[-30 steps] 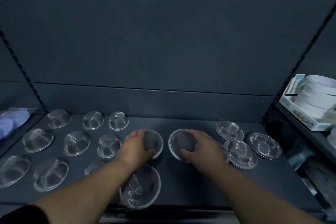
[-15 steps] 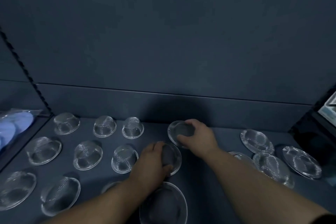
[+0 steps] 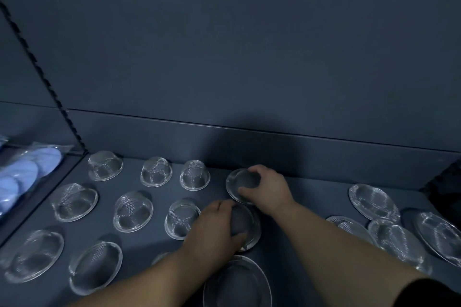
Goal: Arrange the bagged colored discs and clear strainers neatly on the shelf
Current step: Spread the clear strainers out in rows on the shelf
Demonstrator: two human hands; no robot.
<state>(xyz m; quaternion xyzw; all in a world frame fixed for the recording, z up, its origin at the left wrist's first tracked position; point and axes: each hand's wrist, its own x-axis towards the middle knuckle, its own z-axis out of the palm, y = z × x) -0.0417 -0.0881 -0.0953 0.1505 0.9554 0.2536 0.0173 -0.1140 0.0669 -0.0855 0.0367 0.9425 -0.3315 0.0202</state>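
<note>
Head view: on the dark shelf point(image 3: 304, 209) the right hand point(image 3: 268, 188) grips a clear strainer point(image 3: 238, 182) at the end of the back row, fingers curled over its rim. The left hand point(image 3: 212, 228) holds a second strainer point(image 3: 249, 228) just in front of it, thumb and fingers round its dome. More upturned strainers point(image 3: 133, 210) stand in rows to the left, and an overlapping cluster point(image 3: 373, 200) lies to the right. The bagged blue discs point(image 3: 25, 174) lie in the neighbouring bay at far left.
</note>
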